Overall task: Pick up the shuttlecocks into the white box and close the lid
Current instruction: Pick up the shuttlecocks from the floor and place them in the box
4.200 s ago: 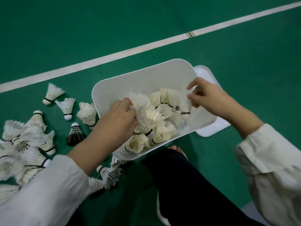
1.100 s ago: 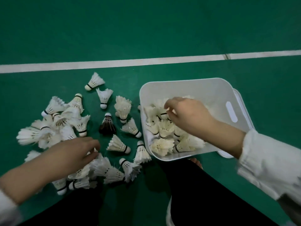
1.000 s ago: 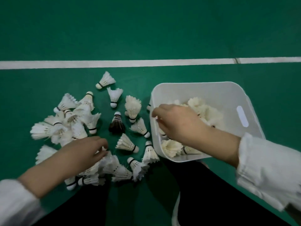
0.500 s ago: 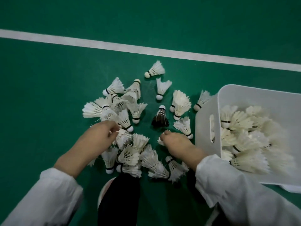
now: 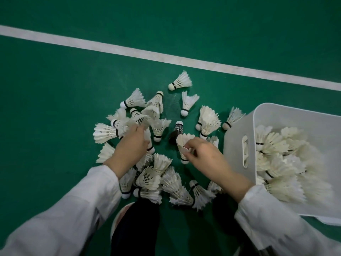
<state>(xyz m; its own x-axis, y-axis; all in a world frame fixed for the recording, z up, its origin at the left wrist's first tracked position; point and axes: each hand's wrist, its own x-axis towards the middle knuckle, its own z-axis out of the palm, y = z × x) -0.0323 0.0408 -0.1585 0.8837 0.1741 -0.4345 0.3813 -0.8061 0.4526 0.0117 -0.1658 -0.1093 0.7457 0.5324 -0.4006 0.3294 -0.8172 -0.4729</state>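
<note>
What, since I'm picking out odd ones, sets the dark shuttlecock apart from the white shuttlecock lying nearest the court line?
Colour: the dark shuttlecock has a blackish skirt; the white shuttlecock has white feathers. Exposure: the dark one's skirt is partly covered by the held shuttlecock in the right hand; the white one lies clear of the others. Both have pale corks and are on the green floor.

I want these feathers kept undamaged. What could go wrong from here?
1. The right hand pinches a shuttlecock by its feathers, so they may bend.
2. The box already looks quite full. The lid might press on the top ones.
3. A shoe sits right beside the pile, and a shift could crush some.
</note>
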